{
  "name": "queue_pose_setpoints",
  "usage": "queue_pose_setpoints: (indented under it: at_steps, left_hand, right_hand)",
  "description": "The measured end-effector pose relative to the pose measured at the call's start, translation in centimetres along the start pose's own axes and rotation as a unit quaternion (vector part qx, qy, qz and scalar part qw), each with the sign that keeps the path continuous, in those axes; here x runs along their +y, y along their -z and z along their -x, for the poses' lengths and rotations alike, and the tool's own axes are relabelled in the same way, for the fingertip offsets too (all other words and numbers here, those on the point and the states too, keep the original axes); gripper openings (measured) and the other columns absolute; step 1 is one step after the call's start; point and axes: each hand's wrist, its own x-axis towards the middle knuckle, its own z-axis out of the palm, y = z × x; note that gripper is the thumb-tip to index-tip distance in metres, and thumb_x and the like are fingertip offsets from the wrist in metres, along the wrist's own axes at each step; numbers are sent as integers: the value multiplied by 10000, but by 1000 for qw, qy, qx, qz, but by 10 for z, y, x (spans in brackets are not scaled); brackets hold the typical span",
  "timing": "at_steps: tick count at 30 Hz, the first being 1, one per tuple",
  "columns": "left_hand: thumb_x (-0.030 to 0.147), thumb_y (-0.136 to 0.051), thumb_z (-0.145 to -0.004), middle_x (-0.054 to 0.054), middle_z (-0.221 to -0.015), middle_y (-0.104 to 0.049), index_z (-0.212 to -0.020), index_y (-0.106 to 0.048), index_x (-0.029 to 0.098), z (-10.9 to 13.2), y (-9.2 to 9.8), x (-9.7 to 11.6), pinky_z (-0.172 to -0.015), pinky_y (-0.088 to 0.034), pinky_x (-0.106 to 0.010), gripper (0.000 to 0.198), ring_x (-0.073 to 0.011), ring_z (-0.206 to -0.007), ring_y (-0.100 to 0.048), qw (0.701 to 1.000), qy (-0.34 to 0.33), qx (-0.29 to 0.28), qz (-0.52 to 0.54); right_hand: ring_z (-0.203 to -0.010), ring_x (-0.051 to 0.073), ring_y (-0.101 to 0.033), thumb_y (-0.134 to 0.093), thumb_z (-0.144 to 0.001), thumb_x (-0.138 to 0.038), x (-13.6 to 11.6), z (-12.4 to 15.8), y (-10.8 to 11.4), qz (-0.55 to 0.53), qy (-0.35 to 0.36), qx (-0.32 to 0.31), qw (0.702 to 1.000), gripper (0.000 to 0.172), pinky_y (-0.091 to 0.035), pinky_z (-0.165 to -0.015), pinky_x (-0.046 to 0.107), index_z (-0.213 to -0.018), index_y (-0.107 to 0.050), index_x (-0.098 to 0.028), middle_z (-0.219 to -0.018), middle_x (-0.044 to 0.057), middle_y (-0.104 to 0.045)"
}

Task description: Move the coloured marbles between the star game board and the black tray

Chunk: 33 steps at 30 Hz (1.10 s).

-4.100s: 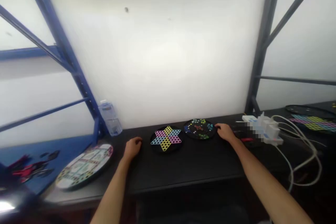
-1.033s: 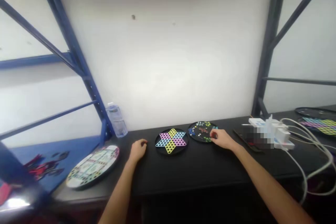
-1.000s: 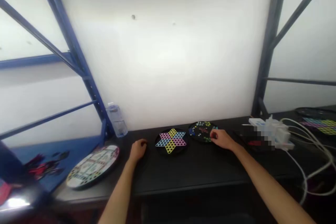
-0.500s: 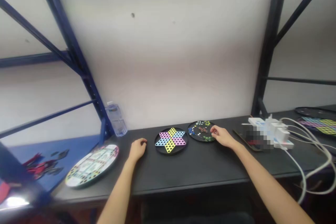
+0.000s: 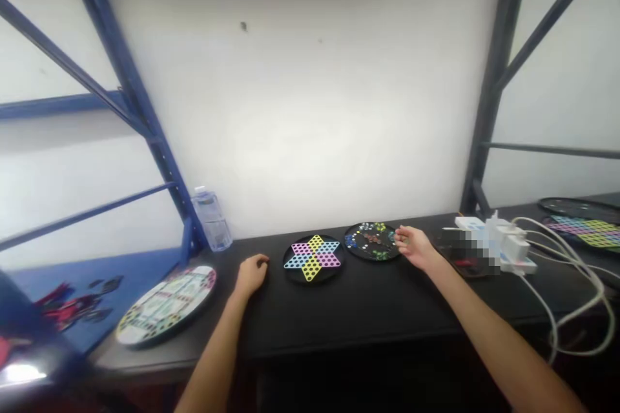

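Observation:
My right hand (image 5: 415,247) sits at the right rim of a round black Chinese checkers board (image 5: 372,241), and its fingers are slightly apart and hold nothing visible. That board carries several coloured marbles. To its left lies a second black board (image 5: 313,259) with a pink, blue and yellow star and no marbles visible. My left hand (image 5: 252,275) rests loosely curled on the black table (image 5: 358,316), just left of the star board and touching neither board.
A round printed game board (image 5: 165,314) lies at the table's left end beside a water bottle (image 5: 212,222). To the right are a white power strip (image 5: 489,237) with cables and another star board (image 5: 586,230). Blue shelf uprights (image 5: 165,168) stand behind.
My right hand has moved rightward off the marble board to its rim, and its fingers have opened slightly. My left hand has stayed in nearly the same place.

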Motion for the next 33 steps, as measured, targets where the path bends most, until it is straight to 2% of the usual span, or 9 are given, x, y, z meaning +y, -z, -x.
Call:
queue_pose_setpoints:
  at_steps: [4,6,8,11,15,22,25,28,33]
  left_hand:
    - [227,-481,-783,-23,-1022,-711,-940,-709,212,0,2,2,-965,-433,-300,277,-208,-1013,-628,1000,3,-8,-4]
    - [225,-482,-783,-25,-1025,-710,-940,-709,209,1,3,4,-967,-433,-300,276,-209,-1017,-627,1000,7,-10,-4]
    - [223,-482,-783,-28,-1026,-711,-945,-708,207,1,3,4,-964,-436,-301,278,-212,-1017,-628,1000,8,-9,-4]
    - [220,-481,-782,-29,-1017,-713,-946,-709,208,1,4,5,-961,-439,-302,280,-213,-1011,-631,1000,8,-8,-6]
    - [212,-483,-778,-30,-1018,-713,-942,-710,207,2,4,6,-966,-434,-298,280,-209,-1014,-630,1000,13,-6,-1]
    - [222,-481,-779,-30,-1023,-710,-941,-711,205,1,5,6,-965,-436,-307,282,-212,-1015,-627,1000,6,-7,0]
    - [228,-482,-782,-31,-1029,-709,-947,-709,203,1,5,6,-967,-435,-308,282,-212,-1022,-625,1000,8,-9,0]
    - [222,-480,-780,-28,-1025,-711,-935,-710,208,0,4,5,-968,-434,-306,278,-211,-1018,-627,1000,8,-8,-5]
    - [223,-476,-778,-30,-1026,-711,-938,-710,208,0,3,4,-975,-431,-306,283,-213,-1020,-628,1000,0,-6,-3]
  right_hand:
    - [-382,61,-238,-582,-763,-363,5,2,-8,203,89,62,973,208,-178,-353,193,-684,-554,-173,-465,-58,-363]
    - [-427,79,-336,-623,-702,-319,6,5,-12,380,178,79,904,144,-255,-414,205,-701,-626,-175,-477,-41,-426]
    - [-496,105,-424,-613,-662,-233,6,8,-14,526,232,49,817,139,-316,-493,226,-757,-704,-189,-515,-21,-503]
    - [-532,126,-469,-539,-652,-142,6,13,-16,631,227,-17,742,309,-350,-559,252,-856,-761,-212,-546,-4,-568]
    - [-576,141,-521,-525,-655,-116,6,16,-17,662,194,-41,723,353,-374,-592,252,-882,-774,-220,-622,17,-642]
    - [-632,152,-563,-590,-713,-198,8,11,-13,684,198,-60,699,218,-382,-623,252,-844,-761,-232,-693,25,-665]
    - [-601,145,-541,-613,-718,-242,9,9,-11,679,195,-42,706,144,-367,-595,252,-787,-737,-212,-653,26,-637]
    - [-549,127,-490,-627,-714,-300,9,7,-11,625,209,-3,752,126,-345,-551,246,-729,-688,-191,-592,10,-582]
    - [-397,84,-283,-538,-762,-398,3,6,-13,289,135,20,948,219,-235,-392,214,-789,-578,-184,-469,-57,-372]
